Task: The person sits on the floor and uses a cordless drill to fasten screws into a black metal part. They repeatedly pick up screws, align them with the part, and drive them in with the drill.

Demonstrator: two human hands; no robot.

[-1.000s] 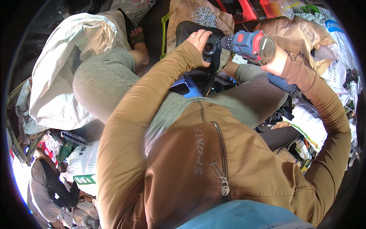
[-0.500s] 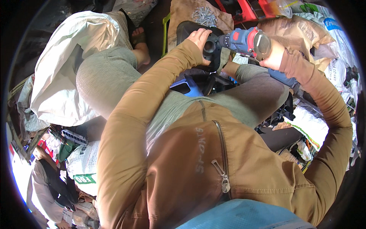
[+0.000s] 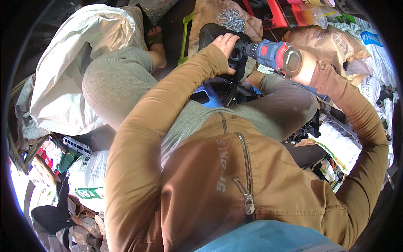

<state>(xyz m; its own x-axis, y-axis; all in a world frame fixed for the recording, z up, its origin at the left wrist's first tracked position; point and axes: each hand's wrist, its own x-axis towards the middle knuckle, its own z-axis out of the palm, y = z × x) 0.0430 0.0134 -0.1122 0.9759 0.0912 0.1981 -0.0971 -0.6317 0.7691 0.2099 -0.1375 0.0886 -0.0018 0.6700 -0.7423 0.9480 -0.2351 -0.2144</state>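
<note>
The left hand [image 3: 226, 42] presses flat on a black part [image 3: 210, 33], steadying it. The right hand [image 3: 304, 69], its grip closed round the drill [image 3: 273, 54], aims the nose left at the part; screws [image 3: 231, 19] lie just beyond.

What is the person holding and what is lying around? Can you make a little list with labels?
left hand: rests on a black plastic part
right hand: grips a blue and red power drill
drill tip: pressed against the black part
screws: loose pile on brown paper beyond the hands
white sack: beside the left knee
</note>
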